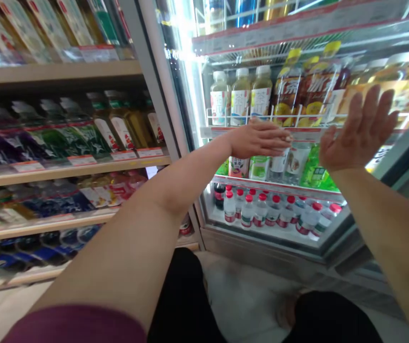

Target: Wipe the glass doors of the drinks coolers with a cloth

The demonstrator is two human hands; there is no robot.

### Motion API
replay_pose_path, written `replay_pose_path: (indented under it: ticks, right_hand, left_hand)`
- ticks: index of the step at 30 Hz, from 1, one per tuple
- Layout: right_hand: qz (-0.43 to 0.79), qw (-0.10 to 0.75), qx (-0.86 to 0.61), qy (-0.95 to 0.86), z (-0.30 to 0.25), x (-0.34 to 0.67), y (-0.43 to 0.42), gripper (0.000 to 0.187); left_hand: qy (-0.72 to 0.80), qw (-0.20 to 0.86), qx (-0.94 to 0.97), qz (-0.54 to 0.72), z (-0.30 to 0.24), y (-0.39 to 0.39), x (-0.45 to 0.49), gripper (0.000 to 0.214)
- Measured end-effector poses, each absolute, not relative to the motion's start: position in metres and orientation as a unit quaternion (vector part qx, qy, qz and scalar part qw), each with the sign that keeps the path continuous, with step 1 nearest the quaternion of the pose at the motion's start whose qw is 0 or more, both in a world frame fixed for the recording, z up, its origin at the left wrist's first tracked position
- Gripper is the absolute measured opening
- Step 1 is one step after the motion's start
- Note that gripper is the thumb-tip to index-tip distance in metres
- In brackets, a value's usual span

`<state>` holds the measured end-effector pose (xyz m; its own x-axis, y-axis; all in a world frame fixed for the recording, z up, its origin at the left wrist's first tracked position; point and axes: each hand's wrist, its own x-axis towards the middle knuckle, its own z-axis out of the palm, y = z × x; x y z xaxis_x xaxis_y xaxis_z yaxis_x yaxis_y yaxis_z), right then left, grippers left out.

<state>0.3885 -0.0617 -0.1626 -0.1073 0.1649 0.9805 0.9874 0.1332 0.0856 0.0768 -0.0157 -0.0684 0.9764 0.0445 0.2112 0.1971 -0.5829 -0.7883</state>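
My left hand (260,138) reaches across in front of a lit drinks fridge, palm down with fingers stretched out and nothing in them. To its right my right hand (360,128) is raised, fingers up and apart, also holding nothing. Behind the left hand stand white-capped tea bottles (240,97) on a wire-fronted shelf. Yellow-capped iced tea bottles (288,90) are between and above the two hands. Green-labelled bottles (313,166) sit on the shelf below, partly hidden by the hands. Whether either hand touches the shelf front I cannot tell.
Red-capped water bottles (260,209) line the fridge's bottom shelf. A metal frame post (161,71) divides the fridge from wooden shelves (65,174) of bottled drinks at left. My black-clothed knees (186,286) are low over the pale floor (243,295).
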Motion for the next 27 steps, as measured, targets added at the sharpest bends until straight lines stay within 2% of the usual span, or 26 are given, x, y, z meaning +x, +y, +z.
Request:
replay_pose_path:
  ticks: [2, 5, 7, 10, 11, 13, 17, 19, 23, 25, 27]
  right_hand:
    - [-0.444, 0.458, -0.483, -0.600, -0.163, 0.391, -0.060, 0.087]
    - [-0.443, 0.455, -0.490, -0.598, -0.162, 0.387, -0.064, 0.087]
    - [-0.438, 0.456, -0.501, -0.591, -0.161, 0.382, -0.068, 0.084]
    - [-0.430, 0.464, -0.512, -0.581, -0.160, 0.376, -0.074, 0.080]
    - [-0.430, 0.464, -0.511, -0.582, -0.159, 0.376, -0.075, 0.080]
    - [-0.433, 0.462, -0.505, -0.587, -0.160, 0.376, -0.075, 0.080]
    - [-0.441, 0.467, -0.504, -0.578, -0.161, 0.376, -0.075, 0.077]
    - [-0.442, 0.471, -0.506, -0.572, -0.161, 0.375, -0.075, 0.075]
    - [-0.449, 0.470, -0.492, -0.579, -0.161, 0.375, -0.075, 0.076]
    - [-0.454, 0.469, -0.487, -0.580, -0.160, 0.377, -0.074, 0.079]
    - [-0.453, 0.465, -0.494, -0.578, -0.160, 0.378, -0.073, 0.082]
  left_hand:
    - [-0.079, 0.454, -0.874, -0.157, -0.060, -0.012, 0.069, 0.043]
    - [-0.179, 0.441, -0.807, -0.350, -0.048, -0.005, 0.062, 0.057]
    - [-0.187, 0.426, -0.830, -0.307, -0.055, -0.008, 0.059, 0.061]
    - [-0.072, 0.398, -0.913, -0.050, -0.071, -0.015, 0.052, 0.058]
    - [-0.046, 0.390, -0.919, 0.001, -0.072, -0.016, 0.049, 0.055]
    - [-0.072, 0.396, -0.914, -0.047, -0.066, -0.013, 0.042, 0.052]
    - [-0.227, 0.398, -0.823, -0.337, -0.058, -0.003, 0.027, 0.059]
    - [-0.221, 0.398, -0.831, -0.319, -0.071, -0.003, 0.019, 0.060]
    - [-0.059, 0.408, -0.905, -0.108, -0.094, -0.007, -0.001, 0.054]
    - [-0.064, 0.414, -0.897, -0.141, -0.087, -0.002, -0.012, 0.051]
    - [-0.149, 0.412, -0.863, -0.253, -0.076, 0.006, -0.022, 0.051]
